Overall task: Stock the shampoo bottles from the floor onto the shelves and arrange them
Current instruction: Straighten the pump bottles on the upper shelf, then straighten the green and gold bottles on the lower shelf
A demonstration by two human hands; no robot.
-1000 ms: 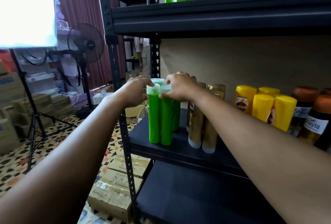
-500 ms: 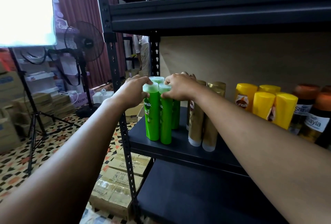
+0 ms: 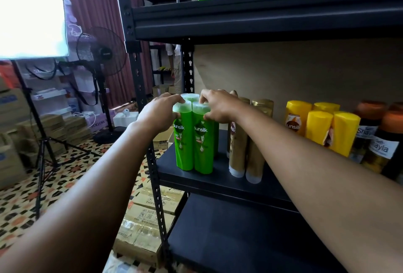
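Green Sunsilk shampoo bottles stand at the left end of the black middle shelf [image 3: 220, 182]. The front left green bottle [image 3: 184, 144] and the front right green bottle [image 3: 203, 146] face me with their labels. My left hand [image 3: 156, 114] grips the top of the front left bottle. My right hand [image 3: 218, 105] pinches the pale cap of the front right bottle. More green bottles stand behind them, mostly hidden.
Gold bottles [image 3: 246, 148] stand just right of the green ones, then yellow Sunsilk bottles [image 3: 320, 128] and dark orange-capped bottles [image 3: 379, 141]. The upper shelf [image 3: 261, 15] holds more green bottles. The black rack post [image 3: 152, 163] is at the left. Cardboard boxes [image 3: 148, 224], a fan [image 3: 102, 54] and a light stand are on the patterned floor.
Both front green bottles have been turned under my hands so that their Sunsilk labels now face me. My hands stayed on the caps.
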